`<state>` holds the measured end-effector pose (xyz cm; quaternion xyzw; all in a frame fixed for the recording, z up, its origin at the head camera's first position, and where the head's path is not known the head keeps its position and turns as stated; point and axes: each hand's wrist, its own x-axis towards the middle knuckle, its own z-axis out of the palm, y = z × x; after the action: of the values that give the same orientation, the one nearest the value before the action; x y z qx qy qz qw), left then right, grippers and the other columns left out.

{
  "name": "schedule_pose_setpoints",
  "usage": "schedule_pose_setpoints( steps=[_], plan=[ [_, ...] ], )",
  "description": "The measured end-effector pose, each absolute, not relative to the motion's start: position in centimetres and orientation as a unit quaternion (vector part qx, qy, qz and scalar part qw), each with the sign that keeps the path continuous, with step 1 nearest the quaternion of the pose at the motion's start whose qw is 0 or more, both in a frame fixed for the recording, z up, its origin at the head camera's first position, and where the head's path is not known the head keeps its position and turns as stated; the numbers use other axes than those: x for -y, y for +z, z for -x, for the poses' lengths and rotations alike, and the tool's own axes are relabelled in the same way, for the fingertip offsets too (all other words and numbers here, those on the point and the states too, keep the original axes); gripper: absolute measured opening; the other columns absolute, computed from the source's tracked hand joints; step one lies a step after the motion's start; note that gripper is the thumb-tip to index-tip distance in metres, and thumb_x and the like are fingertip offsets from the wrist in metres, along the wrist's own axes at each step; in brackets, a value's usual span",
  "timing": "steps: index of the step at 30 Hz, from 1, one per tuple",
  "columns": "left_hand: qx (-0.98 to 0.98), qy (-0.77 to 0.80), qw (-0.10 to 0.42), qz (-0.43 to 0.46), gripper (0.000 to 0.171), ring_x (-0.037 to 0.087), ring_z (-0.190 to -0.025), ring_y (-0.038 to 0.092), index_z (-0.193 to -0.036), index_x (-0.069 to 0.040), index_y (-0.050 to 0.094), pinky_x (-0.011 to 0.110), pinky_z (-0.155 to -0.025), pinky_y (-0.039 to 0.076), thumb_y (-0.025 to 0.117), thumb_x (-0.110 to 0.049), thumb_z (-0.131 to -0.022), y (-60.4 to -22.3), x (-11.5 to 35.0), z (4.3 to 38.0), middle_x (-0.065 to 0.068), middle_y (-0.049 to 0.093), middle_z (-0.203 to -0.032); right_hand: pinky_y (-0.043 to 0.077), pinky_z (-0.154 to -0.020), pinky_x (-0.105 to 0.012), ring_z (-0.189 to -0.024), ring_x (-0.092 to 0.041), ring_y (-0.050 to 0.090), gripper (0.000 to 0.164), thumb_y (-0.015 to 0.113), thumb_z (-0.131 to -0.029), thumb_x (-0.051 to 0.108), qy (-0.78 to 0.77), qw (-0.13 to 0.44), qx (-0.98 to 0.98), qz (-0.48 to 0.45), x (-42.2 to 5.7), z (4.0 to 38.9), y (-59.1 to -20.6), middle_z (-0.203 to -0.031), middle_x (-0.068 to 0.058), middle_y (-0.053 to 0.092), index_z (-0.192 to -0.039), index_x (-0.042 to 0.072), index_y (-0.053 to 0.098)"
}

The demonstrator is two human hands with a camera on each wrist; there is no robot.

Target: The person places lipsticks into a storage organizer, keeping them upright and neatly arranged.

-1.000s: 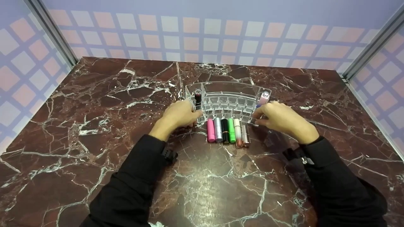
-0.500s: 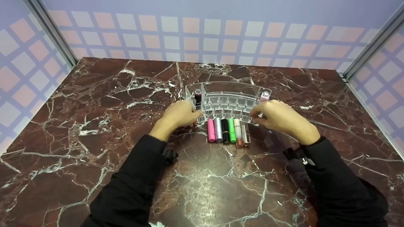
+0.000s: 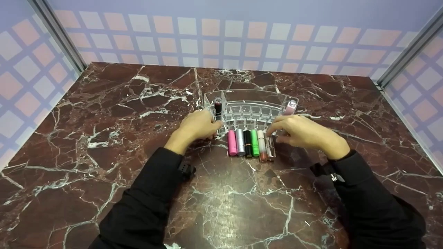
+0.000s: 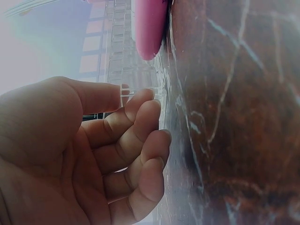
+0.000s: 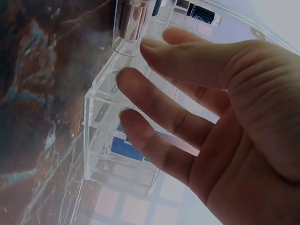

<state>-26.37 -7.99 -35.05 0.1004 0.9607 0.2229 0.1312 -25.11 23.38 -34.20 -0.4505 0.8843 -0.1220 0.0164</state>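
A clear tiered lipstick organizer (image 3: 247,110) stands mid-table, its front curved toward me. My left hand (image 3: 196,125) pinches its left front corner; in the left wrist view the thumb and index finger meet at the clear edge. My right hand (image 3: 304,133) hovers at the right end of a row of cosmetic tubes, fingers apart and lightly bent. Its fingertips are right at the clear-cased rose-gold tube (image 5: 132,21). Beside that tube lie a cream-and-amber tube (image 3: 262,145), a green tube (image 3: 255,143), a black one (image 3: 247,142), a silver one (image 3: 240,142) and a pink one (image 3: 232,142).
In the organizer, a black lipstick (image 3: 217,107) stands at the back left and a pale pink tube (image 3: 290,108) at the back right. The dark red marbled table (image 3: 138,193) runs back to a checkered wall (image 3: 235,45), with panels on both sides.
My right hand has moved left from the organizer's right corner to the rose-gold tube at the row's end. The left hand stays on the left corner.
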Motion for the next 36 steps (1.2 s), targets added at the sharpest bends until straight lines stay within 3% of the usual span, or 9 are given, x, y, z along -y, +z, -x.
schedule_pose_setpoints(
  steps=[9,22,36],
  plan=[
    [-0.959,0.229,0.137,-0.097,0.048,0.011,-0.049,0.046,-0.062,-0.018,0.052,0.026,-0.048,0.036,0.054,-0.044,-0.103,-35.09,8.03,26.36,-0.003,0.057,-0.06,0.057,-0.086,-0.039,-0.098,-0.023,0.069,0.032,0.079,-0.081,-0.006,-0.131,0.027,-0.872,0.471,-23.31,25.22,-34.38,-0.118,-0.004,0.068,-0.11,0.01,0.076],
    [-0.958,0.23,0.136,-0.105,0.049,0.01,-0.047,0.041,-0.061,-0.019,0.047,0.024,-0.047,0.033,0.054,-0.043,-0.104,-35.02,8.05,26.24,-0.004,0.053,-0.058,0.056,-0.089,-0.039,-0.101,-0.019,0.067,0.034,0.079,-0.082,-0.006,-0.136,0.037,-0.868,0.476,-23.3,25.18,-34.51,-0.119,-0.001,0.068,-0.108,0.015,0.078],
    [-0.96,0.223,0.128,-0.109,0.046,0.013,-0.051,0.049,-0.063,-0.018,0.054,0.028,-0.051,0.039,0.053,-0.041,-0.103,-34.86,8.06,26.13,-0.001,0.062,-0.062,0.055,-0.091,-0.039,-0.104,-0.02,0.067,0.033,0.078,-0.082,-0.006,-0.136,0.044,-0.874,0.464,-23.34,25.19,-34.53,-0.118,-0.001,0.068,-0.107,0.016,0.079]
  ],
)
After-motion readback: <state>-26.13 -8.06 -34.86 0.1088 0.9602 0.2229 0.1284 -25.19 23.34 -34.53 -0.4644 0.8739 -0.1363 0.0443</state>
